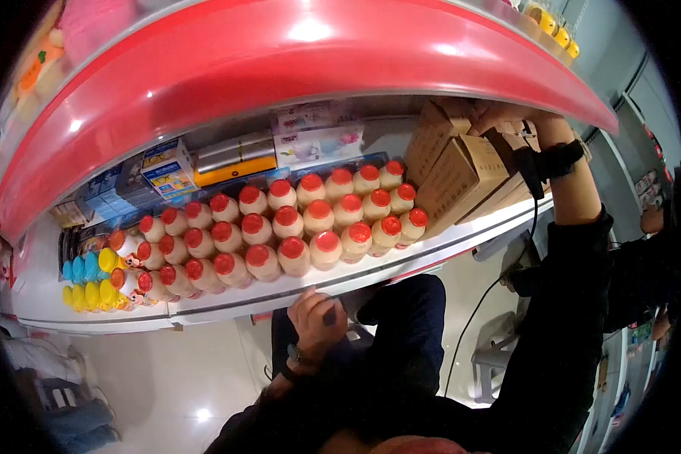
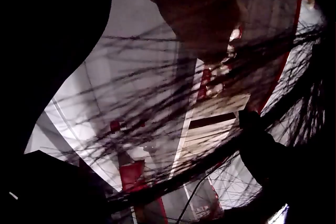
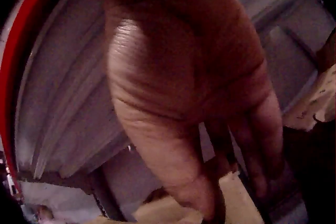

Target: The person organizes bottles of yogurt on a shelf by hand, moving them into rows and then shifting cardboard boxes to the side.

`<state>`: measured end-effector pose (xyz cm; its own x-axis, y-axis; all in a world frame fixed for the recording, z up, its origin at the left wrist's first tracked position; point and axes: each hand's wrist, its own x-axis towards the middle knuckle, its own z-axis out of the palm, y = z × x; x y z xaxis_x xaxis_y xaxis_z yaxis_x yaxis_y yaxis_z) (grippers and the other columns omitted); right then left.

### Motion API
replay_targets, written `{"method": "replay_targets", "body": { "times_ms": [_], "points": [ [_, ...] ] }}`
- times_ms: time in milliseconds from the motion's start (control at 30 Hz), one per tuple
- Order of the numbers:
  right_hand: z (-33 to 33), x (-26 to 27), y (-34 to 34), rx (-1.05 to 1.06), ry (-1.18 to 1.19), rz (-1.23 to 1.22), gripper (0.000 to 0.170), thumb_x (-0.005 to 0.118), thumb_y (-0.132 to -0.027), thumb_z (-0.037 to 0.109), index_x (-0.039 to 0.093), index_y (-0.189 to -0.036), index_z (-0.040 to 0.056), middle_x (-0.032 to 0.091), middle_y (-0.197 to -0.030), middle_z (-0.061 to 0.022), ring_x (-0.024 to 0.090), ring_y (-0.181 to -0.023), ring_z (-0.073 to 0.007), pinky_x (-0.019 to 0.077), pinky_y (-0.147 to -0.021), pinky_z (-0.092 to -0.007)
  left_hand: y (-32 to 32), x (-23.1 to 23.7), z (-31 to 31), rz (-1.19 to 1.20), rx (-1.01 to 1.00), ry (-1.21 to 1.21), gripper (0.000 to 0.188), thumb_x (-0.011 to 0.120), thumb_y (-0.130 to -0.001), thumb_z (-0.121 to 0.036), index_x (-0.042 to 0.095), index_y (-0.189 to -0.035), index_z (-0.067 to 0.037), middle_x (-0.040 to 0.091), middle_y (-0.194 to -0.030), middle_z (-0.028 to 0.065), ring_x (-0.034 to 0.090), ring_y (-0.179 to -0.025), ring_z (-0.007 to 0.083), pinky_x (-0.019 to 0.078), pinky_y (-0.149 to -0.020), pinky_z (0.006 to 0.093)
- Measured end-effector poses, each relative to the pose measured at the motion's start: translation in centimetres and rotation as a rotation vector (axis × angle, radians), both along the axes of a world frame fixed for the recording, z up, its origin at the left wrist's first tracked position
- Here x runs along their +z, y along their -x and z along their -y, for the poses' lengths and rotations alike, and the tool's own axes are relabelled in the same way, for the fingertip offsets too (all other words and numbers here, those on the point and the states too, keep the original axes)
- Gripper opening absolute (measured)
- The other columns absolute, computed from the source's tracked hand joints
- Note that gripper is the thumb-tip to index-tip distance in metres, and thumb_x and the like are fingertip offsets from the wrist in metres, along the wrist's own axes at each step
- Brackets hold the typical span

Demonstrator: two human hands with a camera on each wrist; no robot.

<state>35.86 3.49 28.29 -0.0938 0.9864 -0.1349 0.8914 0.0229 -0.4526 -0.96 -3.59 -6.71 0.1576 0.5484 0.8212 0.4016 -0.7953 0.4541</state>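
Observation:
In the head view my right hand (image 1: 507, 115) reaches under the red shelf edge, among brown cardboard boxes (image 1: 455, 178) at the right end of the shelf. In the right wrist view the thumb and fingers of that hand (image 3: 194, 92) point down on either side of a cardboard box (image 3: 239, 198) and grip its upper edge; the fingertips are partly hidden. My left hand (image 1: 318, 321) hangs loosely curled, holding nothing, just in front of the shelf's front edge. Rows of cream bottles with red caps (image 1: 291, 256) stand left of the boxes.
A curved red shelf front (image 1: 280, 57) overhangs the white shelf (image 1: 227, 312). Blue-capped and yellow-capped bottles (image 1: 91, 293) stand at the left; packaged boxes (image 1: 168, 168) line the back. A black cable (image 1: 469, 325) hangs by my right arm. A stool (image 1: 495, 359) stands on the floor.

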Motion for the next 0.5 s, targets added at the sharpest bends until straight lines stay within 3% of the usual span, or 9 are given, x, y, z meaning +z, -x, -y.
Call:
{"method": "replay_targets", "body": {
  "times_ms": [133, 500],
  "points": [
    [-0.07, -0.15, -0.14, 0.002, 0.002, -0.007, 0.082, 0.087, -0.067, 0.017, 0.053, -0.142, 0.0113, 0.056, -0.139, -0.0158, 0.05, -0.132, -0.0301, 0.0426, -0.112, -0.0403, 0.25, -0.11, 0.12, -0.05, -0.023, 0.016, 0.029, 0.072, -0.077, -0.007, 0.057, -0.101, -0.009, 0.059, -0.105, 0.0089, 0.057, -0.109, 0.0333, 0.0427, -0.097, 0.0442],
    [0.06, 0.19, -0.17, 0.014, 0.083, 0.026, 0.078, 0.086, -0.071, 0.019, 0.054, -0.141, 0.0108, 0.056, -0.14, -0.016, 0.049, -0.133, -0.0298, 0.0428, -0.112, -0.0396, 0.16, -0.31, 0.03, -0.037, -0.031, 0.014, 0.03, 0.072, -0.077, -0.006, 0.056, -0.102, -0.01, 0.058, -0.107, 0.0082, 0.056, -0.111, 0.0323, 0.0414, -0.098, 0.0443]
  ]
}}
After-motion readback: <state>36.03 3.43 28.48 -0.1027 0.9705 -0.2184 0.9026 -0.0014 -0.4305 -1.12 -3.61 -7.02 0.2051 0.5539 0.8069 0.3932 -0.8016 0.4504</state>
